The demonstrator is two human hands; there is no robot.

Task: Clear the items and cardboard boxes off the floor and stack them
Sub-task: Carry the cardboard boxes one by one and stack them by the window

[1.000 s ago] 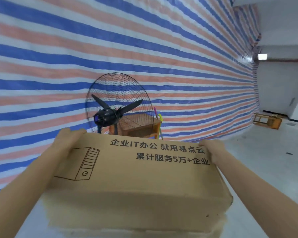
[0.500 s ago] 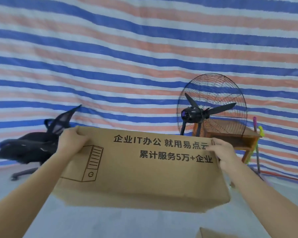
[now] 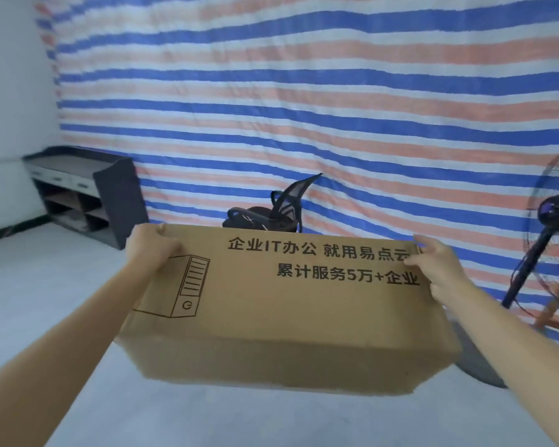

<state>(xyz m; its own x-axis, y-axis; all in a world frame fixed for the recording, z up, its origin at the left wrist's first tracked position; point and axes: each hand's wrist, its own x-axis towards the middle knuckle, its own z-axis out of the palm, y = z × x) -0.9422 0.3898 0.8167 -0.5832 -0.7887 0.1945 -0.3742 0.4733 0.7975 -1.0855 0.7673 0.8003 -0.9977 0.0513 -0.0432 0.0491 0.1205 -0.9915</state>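
cardboard box (image 3: 288,311) in brown, held up clear of grey floor (image 3: 55,301), dead centre, printed face up. left hand (image 3: 150,250) clamped on far corner at 10 o'clock; right hand (image 3: 439,269) clamped on far corner at 2 o'clock, thumbs on top. black chair (image 3: 262,217) behind at 12, fan (image 3: 555,211) at 3, dark cabinet (image 3: 117,195) at 9.
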